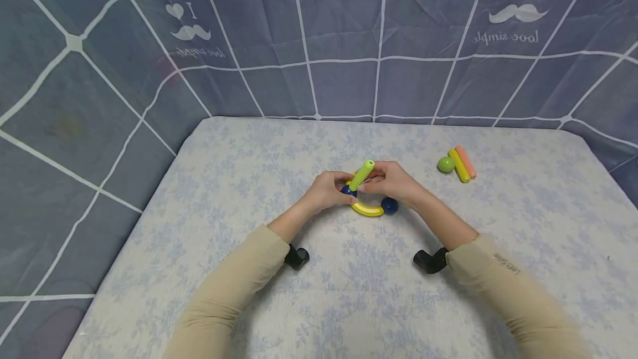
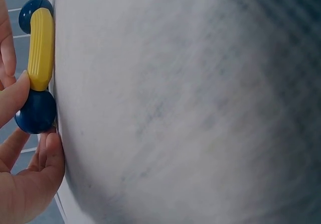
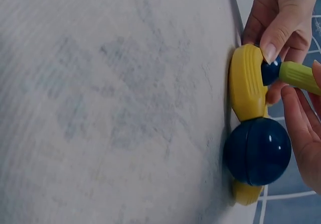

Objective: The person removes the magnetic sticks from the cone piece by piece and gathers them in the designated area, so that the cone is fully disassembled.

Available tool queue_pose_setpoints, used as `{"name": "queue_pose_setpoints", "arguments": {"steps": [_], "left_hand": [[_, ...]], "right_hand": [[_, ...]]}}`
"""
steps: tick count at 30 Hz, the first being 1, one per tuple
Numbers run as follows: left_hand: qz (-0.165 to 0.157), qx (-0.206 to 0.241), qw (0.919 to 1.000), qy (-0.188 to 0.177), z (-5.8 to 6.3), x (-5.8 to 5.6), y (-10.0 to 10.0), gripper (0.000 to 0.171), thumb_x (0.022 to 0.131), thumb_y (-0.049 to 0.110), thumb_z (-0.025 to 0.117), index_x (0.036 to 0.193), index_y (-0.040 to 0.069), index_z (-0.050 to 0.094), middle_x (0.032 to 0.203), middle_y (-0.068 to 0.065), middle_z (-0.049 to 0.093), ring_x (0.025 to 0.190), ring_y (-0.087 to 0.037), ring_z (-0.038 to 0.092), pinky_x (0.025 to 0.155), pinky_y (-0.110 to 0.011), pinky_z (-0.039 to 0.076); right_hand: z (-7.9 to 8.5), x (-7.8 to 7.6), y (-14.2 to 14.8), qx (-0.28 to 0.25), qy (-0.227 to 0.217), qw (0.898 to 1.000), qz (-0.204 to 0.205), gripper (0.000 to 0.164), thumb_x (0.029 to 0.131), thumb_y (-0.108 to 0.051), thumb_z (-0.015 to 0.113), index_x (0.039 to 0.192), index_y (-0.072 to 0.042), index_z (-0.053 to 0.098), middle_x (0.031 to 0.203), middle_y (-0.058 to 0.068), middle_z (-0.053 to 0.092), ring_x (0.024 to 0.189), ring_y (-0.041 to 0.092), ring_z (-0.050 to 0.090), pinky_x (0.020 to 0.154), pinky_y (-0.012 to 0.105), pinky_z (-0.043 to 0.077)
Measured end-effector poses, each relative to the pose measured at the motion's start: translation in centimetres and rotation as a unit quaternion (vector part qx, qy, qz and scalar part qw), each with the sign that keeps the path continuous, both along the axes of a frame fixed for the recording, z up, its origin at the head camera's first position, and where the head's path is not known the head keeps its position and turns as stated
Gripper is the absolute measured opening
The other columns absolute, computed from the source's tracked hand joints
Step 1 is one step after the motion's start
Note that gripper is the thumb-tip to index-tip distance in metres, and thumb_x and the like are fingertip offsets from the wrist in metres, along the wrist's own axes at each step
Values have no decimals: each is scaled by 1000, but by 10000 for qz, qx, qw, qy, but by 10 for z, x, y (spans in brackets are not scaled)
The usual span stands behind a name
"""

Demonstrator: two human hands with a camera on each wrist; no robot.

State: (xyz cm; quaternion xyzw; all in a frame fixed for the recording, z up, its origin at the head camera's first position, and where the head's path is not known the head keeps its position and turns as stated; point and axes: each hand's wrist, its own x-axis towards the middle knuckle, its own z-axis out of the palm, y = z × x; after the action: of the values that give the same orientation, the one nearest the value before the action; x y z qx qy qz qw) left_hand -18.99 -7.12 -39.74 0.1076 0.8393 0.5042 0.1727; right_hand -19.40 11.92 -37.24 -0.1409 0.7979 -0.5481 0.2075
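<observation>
My left hand (image 1: 329, 190) holds a dark blue ball (image 2: 36, 112) between thumb and fingers. A light green rod (image 1: 362, 175) stands tilted upward from that ball, its lower end meeting it. My right hand (image 1: 391, 180) pinches the rod near its lower part. A curved yellow piece (image 1: 368, 209) runs from the held ball to a second dark blue ball (image 1: 389, 205), which lies on the table in front of the right hand. More yellow shows behind the rod, partly hidden by the hands. In the right wrist view, another yellow piece (image 3: 247, 193) sticks out beyond the nearer ball.
Toward the back right of the cloth-covered table (image 1: 239, 159) lie a green ball (image 1: 446, 164), a yellow rod (image 1: 459, 165) and an orange rod (image 1: 466, 162), close together. A blue curtain with white lines (image 1: 344, 90) hangs behind the table. Black wrist mounts (image 1: 430, 261) sit below both forearms.
</observation>
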Motion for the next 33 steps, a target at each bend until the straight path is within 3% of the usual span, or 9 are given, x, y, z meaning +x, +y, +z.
{"name": "queue_pose_setpoints", "arguments": {"steps": [6, 12, 17, 33], "left_hand": [[33, -23, 10000, -8, 0, -1, 1, 55, 76, 7, 77, 127, 3, 57, 123, -11, 58, 104, -24, 58, 79, -28, 51], [43, -66, 10000, -28, 2, -1, 1, 54, 76, 7, 77, 127, 4, 57, 124, -9, 58, 104, -23, 58, 78, -28, 51], [82, -31, 10000, -32, 1, -1, 2, 52, 76, 6, 77, 125, 4, 59, 121, -10, 60, 100, -23, 59, 75, -27, 51], [259, 42, 9994, -223, 3, 0, 5, 54, 75, 5, 78, 125, 5, 59, 121, -9, 60, 103, -22, 58, 78, -28, 50]], "right_hand": [[-4, -1, -7, -202, -107, 9997, -121, 33, 85, -4, 66, 116, 5, 59, 107, 19, 63, 95, 26, 63, 84, 39, 50], [-6, -4, -11, -202, -326, 9984, -404, 34, 88, -9, 64, 118, 4, 58, 101, 14, 64, 96, 26, 61, 86, 39, 49], [-8, -4, -15, -239, -444, 9973, -526, 35, 91, -9, 60, 122, 6, 54, 101, 16, 62, 98, 30, 61, 85, 38, 50], [-9, 0, -14, -247, -263, 9987, -368, 30, 92, -7, 58, 119, 7, 53, 113, 22, 58, 103, 32, 60, 88, 39, 49]]}}
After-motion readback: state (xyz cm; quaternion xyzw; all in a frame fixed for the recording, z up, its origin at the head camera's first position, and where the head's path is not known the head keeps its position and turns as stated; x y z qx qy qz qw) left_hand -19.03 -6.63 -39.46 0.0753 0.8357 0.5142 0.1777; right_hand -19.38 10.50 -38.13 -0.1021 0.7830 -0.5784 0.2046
